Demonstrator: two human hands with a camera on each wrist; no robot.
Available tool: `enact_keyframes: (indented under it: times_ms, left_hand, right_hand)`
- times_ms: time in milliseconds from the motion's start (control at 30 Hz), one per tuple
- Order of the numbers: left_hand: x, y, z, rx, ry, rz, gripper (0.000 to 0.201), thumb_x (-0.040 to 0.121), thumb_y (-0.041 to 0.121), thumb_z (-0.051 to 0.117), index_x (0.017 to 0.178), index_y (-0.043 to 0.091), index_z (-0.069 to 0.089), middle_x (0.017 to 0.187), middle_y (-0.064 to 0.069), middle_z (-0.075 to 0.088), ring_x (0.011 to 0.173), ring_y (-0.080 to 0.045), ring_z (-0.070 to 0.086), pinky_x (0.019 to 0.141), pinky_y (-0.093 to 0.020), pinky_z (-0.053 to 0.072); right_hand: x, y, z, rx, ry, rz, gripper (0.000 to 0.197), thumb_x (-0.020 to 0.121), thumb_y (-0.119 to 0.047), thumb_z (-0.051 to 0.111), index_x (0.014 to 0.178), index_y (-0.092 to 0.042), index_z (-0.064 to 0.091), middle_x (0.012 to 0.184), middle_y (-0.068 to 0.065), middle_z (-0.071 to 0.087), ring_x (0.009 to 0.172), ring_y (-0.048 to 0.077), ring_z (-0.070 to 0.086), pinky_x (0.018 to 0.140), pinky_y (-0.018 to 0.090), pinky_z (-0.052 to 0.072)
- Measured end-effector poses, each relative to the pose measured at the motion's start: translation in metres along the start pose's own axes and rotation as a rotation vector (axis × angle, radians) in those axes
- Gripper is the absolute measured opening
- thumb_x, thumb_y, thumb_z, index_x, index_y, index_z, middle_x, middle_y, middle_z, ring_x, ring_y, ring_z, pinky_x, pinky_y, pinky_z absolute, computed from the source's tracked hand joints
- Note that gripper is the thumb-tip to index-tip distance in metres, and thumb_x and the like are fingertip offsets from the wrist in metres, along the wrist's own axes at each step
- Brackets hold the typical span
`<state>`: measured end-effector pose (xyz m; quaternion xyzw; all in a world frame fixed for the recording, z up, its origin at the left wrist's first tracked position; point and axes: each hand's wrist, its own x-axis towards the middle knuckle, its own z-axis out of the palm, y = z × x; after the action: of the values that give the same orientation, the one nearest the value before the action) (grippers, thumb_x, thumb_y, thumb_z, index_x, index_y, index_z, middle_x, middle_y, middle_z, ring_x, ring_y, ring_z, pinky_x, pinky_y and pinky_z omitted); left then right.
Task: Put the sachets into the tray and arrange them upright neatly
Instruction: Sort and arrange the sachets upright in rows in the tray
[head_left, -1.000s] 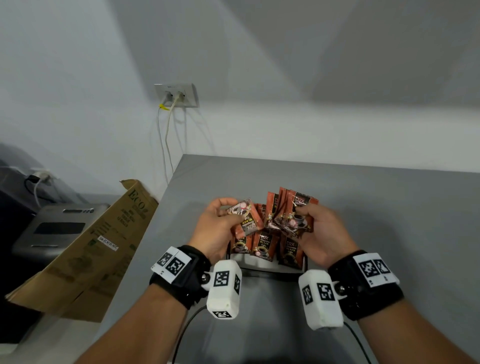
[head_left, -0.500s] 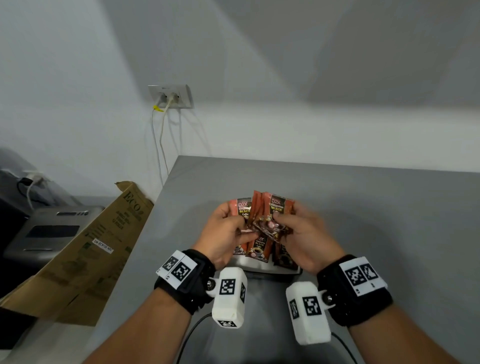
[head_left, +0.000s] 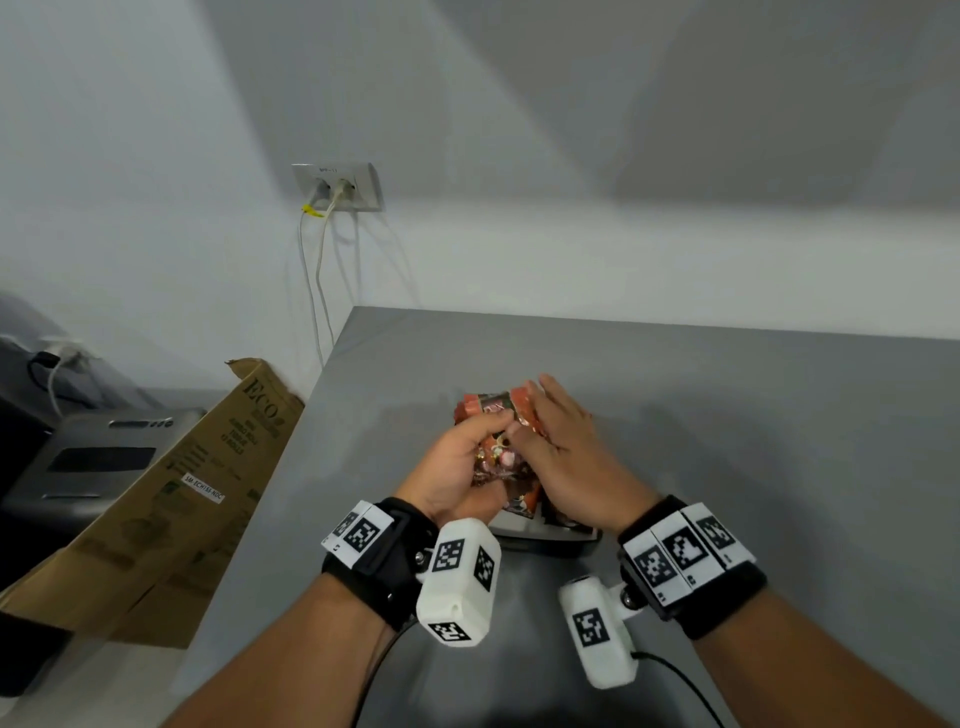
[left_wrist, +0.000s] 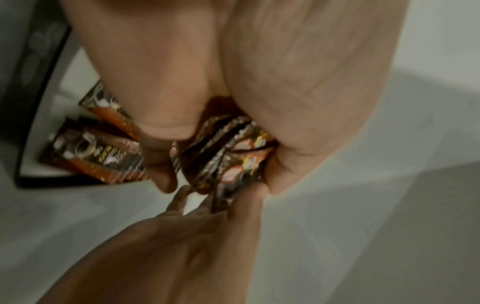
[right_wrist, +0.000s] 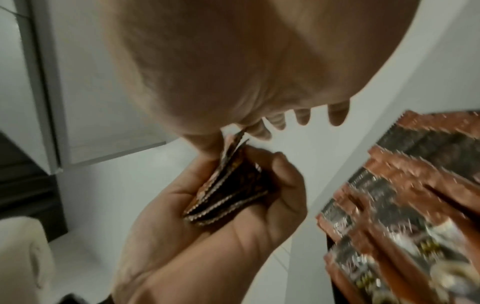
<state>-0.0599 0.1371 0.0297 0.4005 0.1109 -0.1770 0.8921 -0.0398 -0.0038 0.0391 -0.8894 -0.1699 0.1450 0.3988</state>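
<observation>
Your left hand (head_left: 457, 467) grasps a sachet (head_left: 496, 460) bundle over the tray (head_left: 524, 535) (at 6 o'clock on the table (head_left: 727, 415)); right hand (head_left: 566, 457), fingers straight, squares it. Next, seat them upright.

Head view looks down; wrist views close; all share sachets (head_left: 493, 457)

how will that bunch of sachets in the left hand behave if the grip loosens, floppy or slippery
Probably slippery: the bunch of sachets looks glossy, and its edges already fan apart in the left hand. Likely floppy and light, since thumb and fingers alone hold it. The right hand lies flat against it, perhaps squaring it.
</observation>
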Motion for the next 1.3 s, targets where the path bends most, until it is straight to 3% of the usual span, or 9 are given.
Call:
enact_keyframes:
  times_ms: [133, 267, 433, 567, 667, 800, 1033, 1167, 1300]
  left_hand:
    - [0.000, 0.003, -0.002, -0.021, -0.016, 0.008, 0.025, 0.073, 0.003, 0.055, 0.086, 0.005, 0.076, 0.086, -0.015, 0.071, 0.077, -0.027, 0.069, 0.076, -0.037, 0.055]
    - [-0.004, 0.001, -0.001, 0.002, -0.074, -0.045, 0.035, 0.063, -0.002, 0.046, 0.085, 0.003, 0.073, 0.086, -0.016, 0.066, 0.078, -0.029, 0.065, 0.073, -0.038, 0.051]
    - [-0.005, 0.000, -0.003, -0.024, -0.097, 0.002, 0.033, 0.062, -0.006, 0.045, 0.081, 0.002, 0.070, 0.081, -0.016, 0.066, 0.075, -0.028, 0.066, 0.070, -0.036, 0.051]
    - [-0.005, 0.000, -0.003, 0.030, -0.062, 0.055, 0.025, 0.064, -0.008, 0.053, 0.081, 0.001, 0.069, 0.076, -0.017, 0.067, 0.069, -0.027, 0.067, 0.065, -0.033, 0.055]
    - [-0.005, -0.002, -0.004, 0.038, -0.070, 0.073, 0.037, 0.062, -0.015, 0.054, 0.096, -0.001, 0.063, 0.079, -0.018, 0.065, 0.071, -0.027, 0.067, 0.065, -0.035, 0.056]
    - [-0.005, -0.005, -0.004, -0.043, -0.136, 0.107, 0.069, 0.065, -0.010, 0.065, 0.129, 0.010, 0.048, 0.100, -0.018, 0.059, 0.093, -0.029, 0.061, 0.088, -0.041, 0.048]
    - [-0.007, -0.005, -0.002, -0.117, -0.111, 0.049, 0.059, 0.068, 0.001, 0.063, 0.126, 0.012, 0.053, 0.101, -0.016, 0.062, 0.091, -0.027, 0.065, 0.079, -0.040, 0.052]
    - [-0.003, 0.001, 0.002, 0.012, 0.015, 0.020, 0.027, 0.080, -0.001, 0.052, 0.102, 0.002, 0.066, 0.086, -0.017, 0.069, 0.073, -0.024, 0.068, 0.063, -0.032, 0.055]
    - [0.000, 0.007, -0.006, 0.093, 0.093, 0.139, 0.068, 0.067, -0.009, 0.063, 0.131, 0.012, 0.052, 0.110, -0.027, 0.069, 0.092, -0.038, 0.069, 0.084, -0.051, 0.055]
  right_hand:
    - [-0.006, -0.007, -0.010, -0.103, -0.018, -0.235, 0.115, 0.072, -0.048, 0.081, 0.159, -0.026, 0.008, 0.166, -0.012, 0.003, 0.152, 0.004, -0.004, 0.122, 0.031, 0.007]
    - [-0.002, -0.012, -0.013, -0.269, 0.014, -0.297, 0.122, 0.063, -0.041, 0.086, 0.157, -0.022, 0.010, 0.159, -0.003, 0.022, 0.149, 0.011, 0.011, 0.123, 0.036, 0.015]
    - [-0.003, -0.018, -0.016, -0.345, -0.010, -0.339, 0.096, 0.070, -0.040, 0.081, 0.150, -0.028, 0.029, 0.146, -0.008, 0.039, 0.131, 0.006, 0.029, 0.108, 0.018, 0.020]
    - [-0.003, -0.018, -0.014, -0.320, -0.036, -0.305, 0.094, 0.064, -0.048, 0.084, 0.143, -0.028, 0.037, 0.144, -0.008, 0.040, 0.132, 0.009, 0.034, 0.113, 0.031, 0.033]
    - [-0.002, -0.017, -0.014, -0.318, -0.069, -0.333, 0.108, 0.062, -0.046, 0.086, 0.150, -0.026, 0.029, 0.155, -0.006, 0.030, 0.142, 0.010, 0.027, 0.118, 0.031, 0.027]
    - [-0.001, -0.021, -0.016, -0.281, -0.012, -0.355, 0.078, 0.068, -0.044, 0.081, 0.136, -0.031, 0.047, 0.119, -0.016, 0.052, 0.112, 0.006, 0.044, 0.103, 0.033, 0.038]
    - [0.005, -0.015, -0.014, -0.284, -0.060, -0.406, 0.078, 0.065, -0.036, 0.084, 0.135, -0.029, 0.051, 0.124, -0.013, 0.056, 0.113, 0.009, 0.048, 0.099, 0.026, 0.038]
    - [0.003, -0.015, -0.022, -0.172, -0.100, -0.326, 0.093, 0.063, -0.041, 0.089, 0.144, -0.032, 0.043, 0.135, -0.019, 0.044, 0.123, -0.002, 0.039, 0.101, 0.007, 0.025]
    - [0.008, -0.012, -0.034, 0.170, 0.014, -0.162, 0.049, 0.080, -0.048, 0.074, 0.127, -0.039, 0.062, 0.114, -0.015, 0.065, 0.097, 0.003, 0.064, 0.091, 0.034, 0.055]
